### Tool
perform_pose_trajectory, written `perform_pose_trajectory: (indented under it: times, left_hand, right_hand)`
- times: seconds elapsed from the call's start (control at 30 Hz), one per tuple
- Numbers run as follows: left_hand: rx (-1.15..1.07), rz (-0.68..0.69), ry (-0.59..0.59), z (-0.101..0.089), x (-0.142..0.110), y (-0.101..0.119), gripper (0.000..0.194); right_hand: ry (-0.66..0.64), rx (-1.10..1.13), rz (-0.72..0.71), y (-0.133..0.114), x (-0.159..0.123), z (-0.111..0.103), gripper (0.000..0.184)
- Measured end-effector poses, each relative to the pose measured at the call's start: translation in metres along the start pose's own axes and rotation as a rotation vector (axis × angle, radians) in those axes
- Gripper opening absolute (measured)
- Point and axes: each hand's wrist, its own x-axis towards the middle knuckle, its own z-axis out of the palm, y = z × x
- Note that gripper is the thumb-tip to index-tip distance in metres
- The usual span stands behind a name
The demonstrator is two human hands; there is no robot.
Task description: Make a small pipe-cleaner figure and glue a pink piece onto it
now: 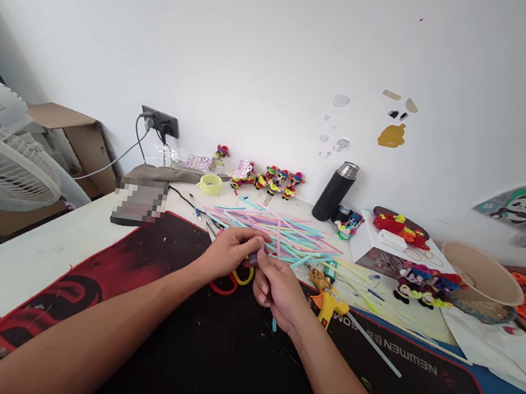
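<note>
A dark mat (216,353) covers the near table (39,257), presumably protecting it. Pastel stems (282,231) lie just beyond, apparently for easy reach. Left hand (231,250) and right hand (282,291) meet left of a glue gun (332,304), together pinching a small purplish piece (253,258), seemingly steadying it; its shape is unclear.
</note>
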Motion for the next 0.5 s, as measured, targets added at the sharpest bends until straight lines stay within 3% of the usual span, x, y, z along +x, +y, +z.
perform_pose_trajectory:
  times: [0.23, 0.5]
  left_hand:
    - [0.022, -0.014, -0.006, -0.0006, 0.0003, -0.0011, 0.051]
    - [-0.031, -0.011, -0.024, 0.0009, -0.0002, 0.001, 0.045]
  right_hand:
    - [0.004, 0.005, -0.003, -0.001, -0.0009, 0.0008, 0.053]
    - [0.0, -0.012, 0.002, 0.0004, -0.0004, -0.0014, 0.056]
